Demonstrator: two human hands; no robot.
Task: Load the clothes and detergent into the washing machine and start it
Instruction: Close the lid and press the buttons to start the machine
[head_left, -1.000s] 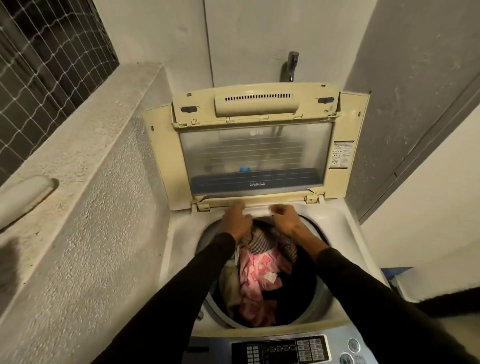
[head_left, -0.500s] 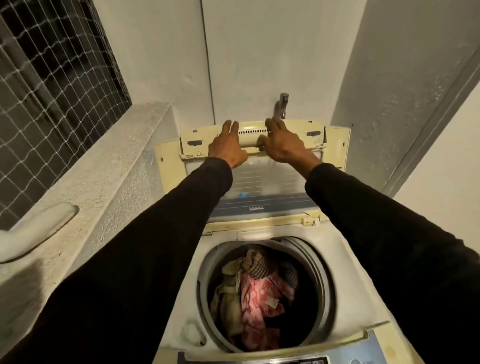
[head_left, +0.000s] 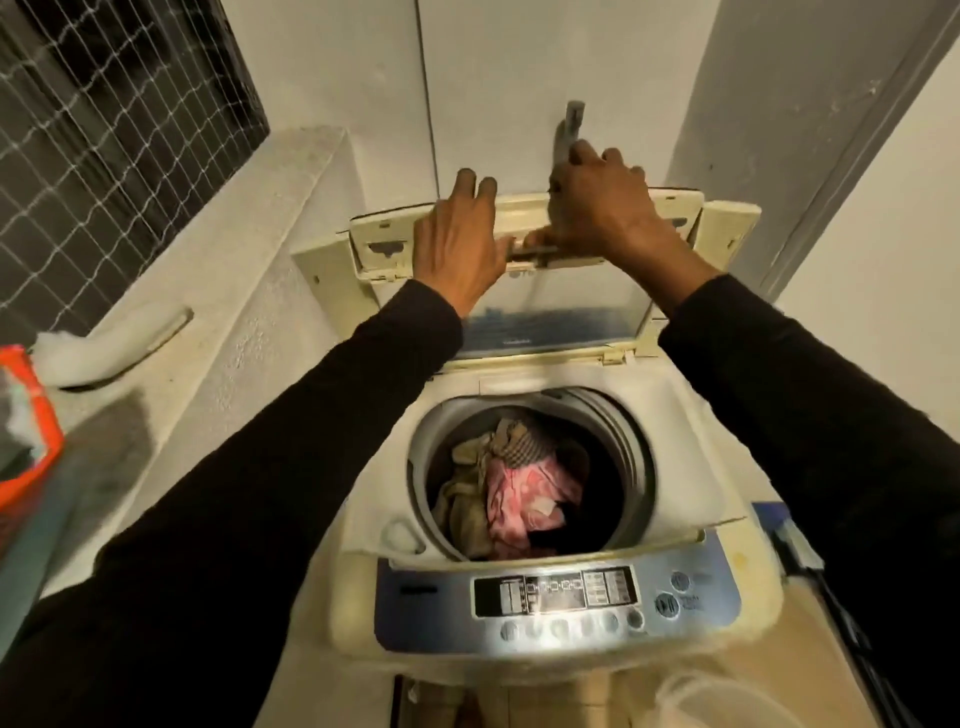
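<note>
The top-loading washing machine (head_left: 696, 467) stands with its cream lid (head_left: 727, 228) raised at the back. Inside the drum lie the clothes (head_left: 514, 493): a pink printed piece, a checked cloth and a beige one. My left hand (head_left: 457, 249) holds the lid's top edge left of the middle, fingers over the rim. My right hand (head_left: 597, 213) grips the top edge right of the middle, with the thumb at the lid's handle. The blue control panel (head_left: 561, 597), with its display and buttons, runs along the machine's front.
A rough concrete ledge (head_left: 234, 270) runs along the left under a meshed window (head_left: 104, 130). On it lie a white curved piece (head_left: 104, 343) and an orange packet (head_left: 26, 431) at the far left. A tap (head_left: 571, 124) sticks out of the wall behind the lid.
Both hands rose from the back rim of the drum to the lid's top edge and took hold of it. The lid now leans a little forward, and the control panel has come into view.
</note>
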